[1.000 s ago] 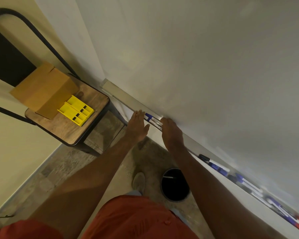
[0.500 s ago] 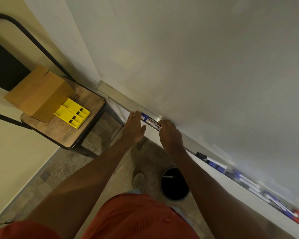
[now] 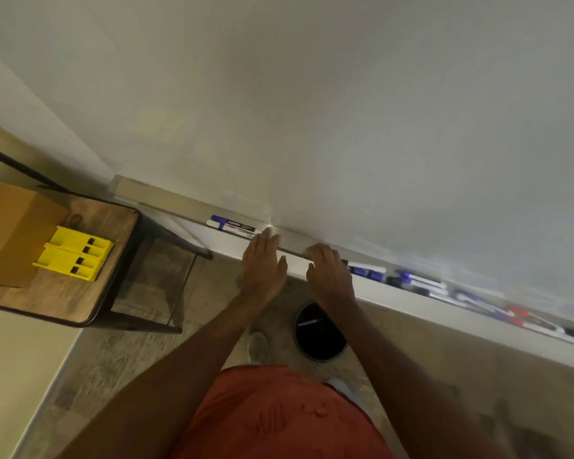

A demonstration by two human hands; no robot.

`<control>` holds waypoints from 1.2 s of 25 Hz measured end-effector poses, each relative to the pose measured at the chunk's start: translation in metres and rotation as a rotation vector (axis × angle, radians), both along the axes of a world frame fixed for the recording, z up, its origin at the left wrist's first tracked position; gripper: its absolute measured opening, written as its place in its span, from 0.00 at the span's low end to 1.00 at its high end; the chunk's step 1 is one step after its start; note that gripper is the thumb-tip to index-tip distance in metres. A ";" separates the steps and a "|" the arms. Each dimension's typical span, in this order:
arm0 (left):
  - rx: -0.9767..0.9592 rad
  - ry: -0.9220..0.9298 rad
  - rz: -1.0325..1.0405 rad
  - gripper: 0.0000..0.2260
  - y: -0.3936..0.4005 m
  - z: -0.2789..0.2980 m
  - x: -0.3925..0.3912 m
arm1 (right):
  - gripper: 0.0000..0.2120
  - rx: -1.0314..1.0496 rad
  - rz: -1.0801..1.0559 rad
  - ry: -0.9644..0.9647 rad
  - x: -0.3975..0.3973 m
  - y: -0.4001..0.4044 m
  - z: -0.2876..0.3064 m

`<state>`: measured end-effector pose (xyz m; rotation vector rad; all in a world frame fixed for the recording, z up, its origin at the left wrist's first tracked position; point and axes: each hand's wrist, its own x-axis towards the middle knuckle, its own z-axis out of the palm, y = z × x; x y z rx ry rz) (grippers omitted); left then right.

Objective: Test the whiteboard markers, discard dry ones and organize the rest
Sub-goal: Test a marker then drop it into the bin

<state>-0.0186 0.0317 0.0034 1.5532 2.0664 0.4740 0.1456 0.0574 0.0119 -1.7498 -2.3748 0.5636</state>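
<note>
A wooden-topped side table [image 3: 80,293] with a dark metal frame stands at the left by the wall; on it sit a brown cardboard box [image 3: 10,233] and, touching the box's side, a yellow plastic holder [image 3: 73,256] with dark slots; below, a light shoe [image 3: 258,347] rests on the mottled floor [image 3: 113,376].

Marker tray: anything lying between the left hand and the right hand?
No. In the head view the tray is bare between the left hand and right hand. Sorted markers lie left of them, the mixed pile right.
</note>
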 end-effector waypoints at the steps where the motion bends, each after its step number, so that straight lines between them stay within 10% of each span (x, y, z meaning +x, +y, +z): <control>1: 0.003 -0.002 -0.043 0.24 0.000 -0.001 0.014 | 0.15 0.005 -0.041 -0.005 0.013 -0.005 0.001; 30: 0.013 0.153 -0.256 0.04 0.050 -0.005 0.127 | 0.21 -0.072 -0.087 -0.001 0.119 0.006 -0.001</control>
